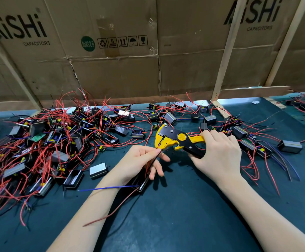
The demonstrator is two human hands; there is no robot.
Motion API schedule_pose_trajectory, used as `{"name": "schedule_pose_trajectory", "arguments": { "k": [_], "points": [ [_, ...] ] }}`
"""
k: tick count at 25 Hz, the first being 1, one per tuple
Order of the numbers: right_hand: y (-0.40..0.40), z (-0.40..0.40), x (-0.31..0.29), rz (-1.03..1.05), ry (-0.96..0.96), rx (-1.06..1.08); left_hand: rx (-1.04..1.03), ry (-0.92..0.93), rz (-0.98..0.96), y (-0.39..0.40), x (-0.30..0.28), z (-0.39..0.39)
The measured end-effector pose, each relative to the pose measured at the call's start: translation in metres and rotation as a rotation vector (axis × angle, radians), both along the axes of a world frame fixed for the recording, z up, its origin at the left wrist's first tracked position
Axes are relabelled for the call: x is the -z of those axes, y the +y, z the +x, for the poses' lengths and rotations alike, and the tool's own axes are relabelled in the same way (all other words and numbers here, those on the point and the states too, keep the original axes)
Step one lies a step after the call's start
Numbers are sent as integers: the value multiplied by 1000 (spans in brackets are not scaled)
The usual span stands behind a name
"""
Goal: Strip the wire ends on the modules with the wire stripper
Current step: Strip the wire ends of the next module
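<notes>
My right hand (219, 153) grips the handles of a yellow and black wire stripper (177, 139), whose jaws point left. My left hand (140, 162) pinches a red and a black wire (152, 161) between thumb and forefinger, with the wire tips at the stripper's jaws. Those wires run down to a small black module (141, 184) that lies under my left palm on the mat. A blue wire (108, 188) and a long red wire (111, 211) trail from that module to the left.
A big tangle of modules with red wires (44, 146) covers the dark mat (175, 215) at left. More modules (246, 140) lie at right and along the back. A single grey module (98, 170) sits near my left wrist. Cardboard boxes (111, 51) wall off the back.
</notes>
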State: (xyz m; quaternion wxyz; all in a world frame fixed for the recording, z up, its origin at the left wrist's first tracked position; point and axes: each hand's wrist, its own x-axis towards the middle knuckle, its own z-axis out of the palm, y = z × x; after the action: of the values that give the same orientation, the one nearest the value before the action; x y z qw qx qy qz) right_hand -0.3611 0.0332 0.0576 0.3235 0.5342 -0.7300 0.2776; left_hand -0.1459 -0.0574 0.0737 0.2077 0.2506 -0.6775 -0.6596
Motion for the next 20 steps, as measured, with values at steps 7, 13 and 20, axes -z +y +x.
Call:
{"name": "schedule_pose_trajectory", "arguments": {
  "k": [7, 13, 20],
  "points": [
    [1, 3, 1, 10, -33, -6, 25, 19, 24, -1, 1, 1],
    [2, 5, -1, 19, -70, -28, 30, 33, 19, -3, 1, 2],
    [3, 5, -1, 81, -87, -20, 30, 20, 20, -2, 1, 3]
  ]
}}
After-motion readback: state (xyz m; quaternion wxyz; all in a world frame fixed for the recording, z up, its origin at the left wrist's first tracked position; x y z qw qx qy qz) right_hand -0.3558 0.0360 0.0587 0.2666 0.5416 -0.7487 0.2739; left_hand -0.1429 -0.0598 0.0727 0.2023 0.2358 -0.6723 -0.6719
